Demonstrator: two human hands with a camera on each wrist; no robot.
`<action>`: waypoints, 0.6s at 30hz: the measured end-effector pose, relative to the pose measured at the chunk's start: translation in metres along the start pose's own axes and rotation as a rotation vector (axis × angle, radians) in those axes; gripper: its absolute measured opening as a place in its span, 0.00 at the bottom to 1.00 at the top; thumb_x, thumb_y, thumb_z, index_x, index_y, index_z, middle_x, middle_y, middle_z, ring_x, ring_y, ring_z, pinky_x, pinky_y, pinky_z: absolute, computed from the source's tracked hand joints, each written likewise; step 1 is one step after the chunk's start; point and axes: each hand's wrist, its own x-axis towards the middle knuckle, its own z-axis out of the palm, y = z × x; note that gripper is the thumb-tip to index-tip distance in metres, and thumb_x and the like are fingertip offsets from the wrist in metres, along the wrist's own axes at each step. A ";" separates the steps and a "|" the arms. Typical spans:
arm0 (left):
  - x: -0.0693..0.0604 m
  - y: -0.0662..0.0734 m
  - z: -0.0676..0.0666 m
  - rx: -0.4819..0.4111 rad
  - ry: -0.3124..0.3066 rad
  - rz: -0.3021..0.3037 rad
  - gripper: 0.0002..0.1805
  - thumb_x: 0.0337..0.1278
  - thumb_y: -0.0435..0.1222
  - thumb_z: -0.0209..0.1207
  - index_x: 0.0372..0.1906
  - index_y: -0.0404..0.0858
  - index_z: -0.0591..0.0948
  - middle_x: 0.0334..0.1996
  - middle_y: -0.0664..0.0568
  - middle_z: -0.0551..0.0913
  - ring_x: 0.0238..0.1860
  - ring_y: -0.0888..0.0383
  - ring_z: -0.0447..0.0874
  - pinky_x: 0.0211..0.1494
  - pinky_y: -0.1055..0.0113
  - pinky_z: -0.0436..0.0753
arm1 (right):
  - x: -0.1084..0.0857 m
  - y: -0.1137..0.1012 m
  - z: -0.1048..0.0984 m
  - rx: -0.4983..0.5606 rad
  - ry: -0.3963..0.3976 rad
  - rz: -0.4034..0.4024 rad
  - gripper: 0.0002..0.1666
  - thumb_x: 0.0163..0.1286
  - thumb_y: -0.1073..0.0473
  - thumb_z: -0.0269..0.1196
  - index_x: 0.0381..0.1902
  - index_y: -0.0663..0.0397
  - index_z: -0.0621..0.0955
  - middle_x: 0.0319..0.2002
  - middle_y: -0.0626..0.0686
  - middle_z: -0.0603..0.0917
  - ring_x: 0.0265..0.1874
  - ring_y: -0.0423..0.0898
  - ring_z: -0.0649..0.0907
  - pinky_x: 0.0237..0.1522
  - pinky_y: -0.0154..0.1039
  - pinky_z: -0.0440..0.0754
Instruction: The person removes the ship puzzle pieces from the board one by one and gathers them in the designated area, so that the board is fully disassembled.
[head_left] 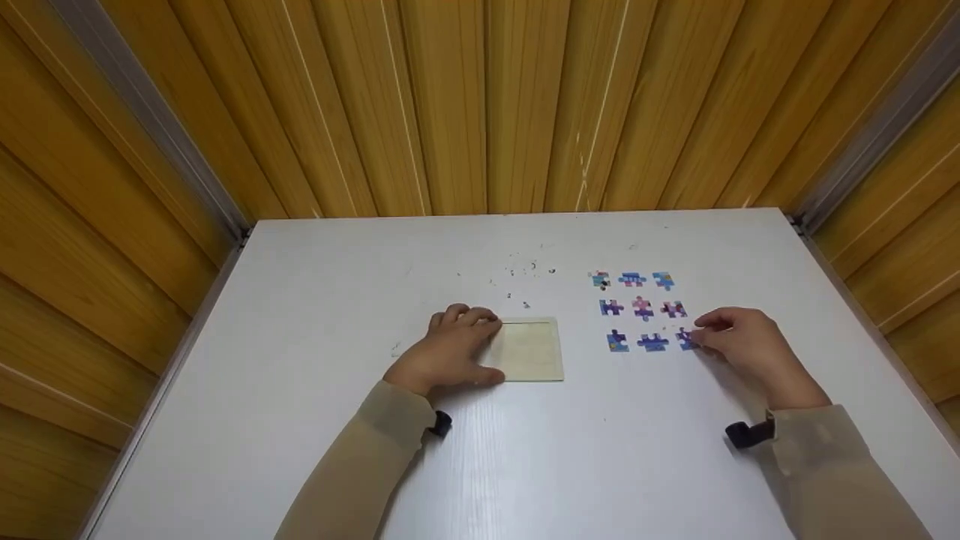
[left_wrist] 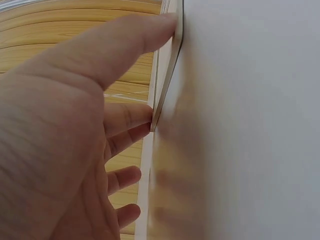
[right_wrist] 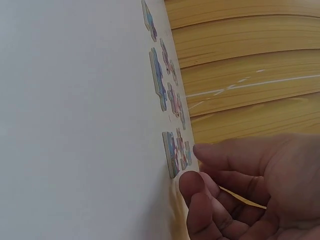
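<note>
A shallow pale wooden puzzle tray [head_left: 536, 351] lies flat on the white table, its inside bare. My left hand [head_left: 454, 349] holds the tray by its left part, thumb on the near edge and index finger on the far edge. The left wrist view shows the thumb and fingertip against the tray's edge [left_wrist: 169, 70]. To the right, several jigsaw pieces lie in three spaced rows. My right hand [head_left: 742, 341] is at the nearest, rightmost purple-blue jigsaw piece [head_left: 684, 339], fingertips close beside it. Its thumb and fingers stand apart in the right wrist view, around no piece.
The other jigsaw pieces [head_left: 642, 307] lie flat and separate, left of and beyond the right hand. Small dark marks [head_left: 526, 304] dot the table [head_left: 315, 300] behind the tray. Yellow wood-slat walls [head_left: 480, 105] enclose the table at the back and sides.
</note>
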 end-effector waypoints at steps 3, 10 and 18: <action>0.000 -0.001 0.000 0.005 0.016 0.011 0.47 0.62 0.57 0.78 0.84 0.49 0.77 0.84 0.55 0.72 0.88 0.44 0.59 0.89 0.41 0.60 | 0.001 -0.001 0.000 0.008 -0.006 0.010 0.29 0.85 0.46 0.66 0.71 0.60 0.83 0.59 0.64 0.86 0.51 0.54 0.85 0.45 0.32 0.88; 0.003 0.001 0.002 0.003 0.030 0.029 0.45 0.60 0.58 0.79 0.81 0.54 0.79 0.83 0.58 0.73 0.87 0.47 0.60 0.90 0.43 0.61 | 0.003 0.000 -0.002 0.012 -0.002 0.015 0.31 0.87 0.42 0.63 0.71 0.60 0.83 0.58 0.62 0.88 0.51 0.54 0.85 0.45 0.34 0.88; -0.006 -0.008 -0.008 -0.053 0.180 0.001 0.44 0.67 0.61 0.74 0.83 0.50 0.78 0.82 0.55 0.75 0.86 0.47 0.65 0.89 0.42 0.63 | 0.003 -0.004 -0.002 0.019 0.053 -0.062 0.36 0.87 0.35 0.62 0.72 0.60 0.83 0.62 0.66 0.88 0.52 0.56 0.88 0.44 0.33 0.86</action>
